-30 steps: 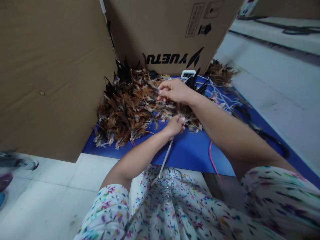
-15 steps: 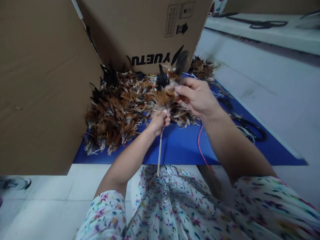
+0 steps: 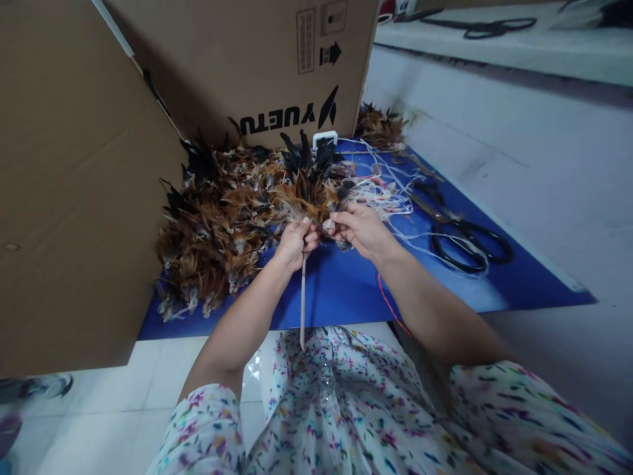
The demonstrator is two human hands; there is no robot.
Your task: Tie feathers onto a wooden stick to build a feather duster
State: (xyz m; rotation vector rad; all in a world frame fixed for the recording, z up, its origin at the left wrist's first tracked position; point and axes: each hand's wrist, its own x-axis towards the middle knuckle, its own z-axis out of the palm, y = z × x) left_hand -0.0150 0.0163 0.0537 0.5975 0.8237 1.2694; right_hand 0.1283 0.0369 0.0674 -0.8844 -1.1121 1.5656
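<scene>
My left hand (image 3: 295, 241) is closed around a thin pale stick (image 3: 302, 302) that hangs down toward my lap. At the stick's top sits a tuft of brown and black feathers (image 3: 302, 191). My right hand (image 3: 360, 229) pinches the base of that tuft, right beside my left hand. Both hands hover over a blue mat (image 3: 356, 290). A large heap of brown feathers (image 3: 212, 224) lies on the mat just left of my hands.
Tall cardboard sheets (image 3: 74, 171) and a printed box (image 3: 267, 66) wall in the left and back. Black scissors (image 3: 462, 234) and tangled white string (image 3: 390, 191) lie on the mat to the right. A red cord (image 3: 388, 310) runs under my right forearm. More feathers (image 3: 378, 128) lie beyond.
My right hand picked feathers from the heap, lifted them, then brought them down to the stick's top beside my left hand. The view shifted left.
</scene>
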